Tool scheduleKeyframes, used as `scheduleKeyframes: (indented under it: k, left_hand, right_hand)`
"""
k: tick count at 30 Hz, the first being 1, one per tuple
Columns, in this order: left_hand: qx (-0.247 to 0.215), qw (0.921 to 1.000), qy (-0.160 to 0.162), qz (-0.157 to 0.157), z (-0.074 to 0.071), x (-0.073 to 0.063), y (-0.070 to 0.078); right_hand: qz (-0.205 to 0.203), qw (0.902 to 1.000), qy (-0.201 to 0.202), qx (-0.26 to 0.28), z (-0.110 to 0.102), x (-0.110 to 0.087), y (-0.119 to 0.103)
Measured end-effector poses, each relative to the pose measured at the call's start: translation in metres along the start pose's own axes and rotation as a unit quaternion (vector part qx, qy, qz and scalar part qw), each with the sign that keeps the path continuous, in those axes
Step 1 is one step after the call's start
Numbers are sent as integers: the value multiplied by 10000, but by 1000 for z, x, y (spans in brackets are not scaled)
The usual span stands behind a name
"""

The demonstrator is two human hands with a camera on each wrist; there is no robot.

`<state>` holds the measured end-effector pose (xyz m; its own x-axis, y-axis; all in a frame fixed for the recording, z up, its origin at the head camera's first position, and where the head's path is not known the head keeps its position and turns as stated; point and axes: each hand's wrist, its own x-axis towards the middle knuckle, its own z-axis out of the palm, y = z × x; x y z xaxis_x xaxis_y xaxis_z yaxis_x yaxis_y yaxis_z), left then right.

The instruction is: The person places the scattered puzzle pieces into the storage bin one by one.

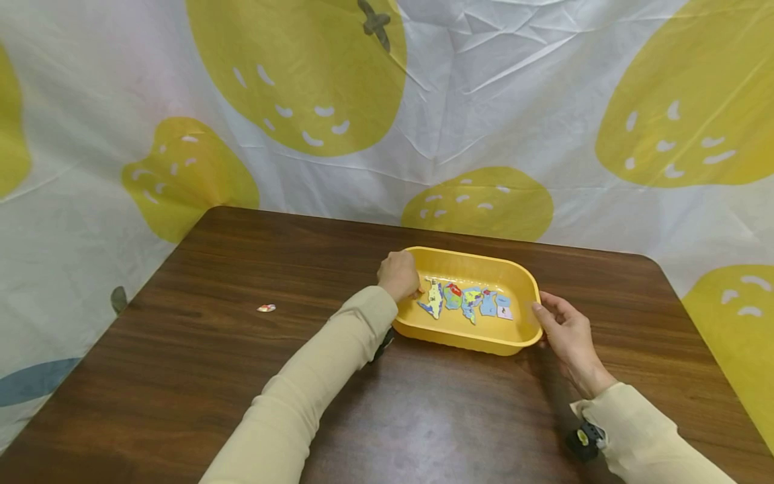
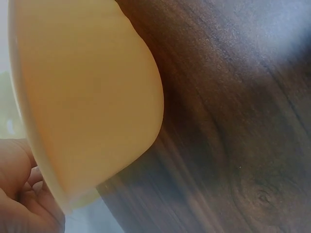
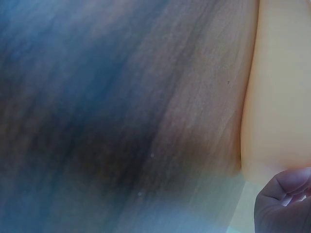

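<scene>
A yellow oval-cornered plastic tray (image 1: 468,338) is between my two hands on the brown table. Several flat, colourful cutout pieces (image 1: 453,297) with uneven outlines lie in a row on its floor. My left hand (image 1: 399,274) is at the tray's left end, fingers curled at the rim, the fingertips mostly hidden from the head view. At the opposite end my right hand (image 1: 568,333) grips the rim, thumb on top and fingers against the outer wall. In the left wrist view, the tray's outer wall (image 2: 92,97) fills the left side.
One small red-and-white flat piece (image 1: 266,308) lies alone on the table (image 1: 181,376), left of the tray. A white cloth with a yellow fruit print (image 1: 459,114) hangs behind the table's far edge. Dark wrist devices (image 1: 585,440) sit below both cuffs.
</scene>
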<state>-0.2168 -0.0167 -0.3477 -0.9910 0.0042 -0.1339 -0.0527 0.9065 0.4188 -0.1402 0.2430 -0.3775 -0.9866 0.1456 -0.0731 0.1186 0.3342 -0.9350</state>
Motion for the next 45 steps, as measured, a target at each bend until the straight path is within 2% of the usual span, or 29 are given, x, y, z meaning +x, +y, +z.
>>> scheduleKeyframes:
  k: [4, 13, 18, 21, 23, 26, 30, 32, 35, 40, 45]
  left_hand:
    - [-16, 10000, 53, 65, 0, -1, 0]
    - [257, 9993, -25, 275, 0, -2, -1]
    - [149, 9990, -11, 421, -3, -2, -4]
    - [-167, 9983, 100, 546, -9, -2, -9]
    - [-567, 9959, 123, 694, -14, -3, -14]
    - [-1609, 9832, -5, 861, -23, -7, -24]
    - [-2800, 9553, -320, 891, -38, -15, -44]
    - [-3019, 9489, -420, 821, -45, -19, -58]
    - [-3044, 9479, -490, 802, -54, -26, -85]
    - [-2735, 9572, -379, 870, -63, -40, -135]
    - [-2876, 9551, -277, 661, -69, -52, -181]
  right_hand:
    - [-16, 10000, -7, -40, -1, 0, 0]
    - [-41, 9999, -51, -83, -2, 0, 1]
    - [6, 10000, -42, -52, -1, 0, 1]
    - [0, 10000, -19, -22, -1, -1, 2]
    - [-16, 10000, -15, 11, -1, -1, 2]
    - [-24, 10000, -23, 40, -1, -1, 2]
    - [3, 10000, -48, -9, -2, 0, 2]
    - [14, 10000, -63, -69, -2, 1, 2]
    - [18, 9999, -63, -95, -2, 1, 2]
    - [2, 10000, -61, -69, -3, 1, 3]
    - [-42, 9999, -109, -66, -2, 2, 3]
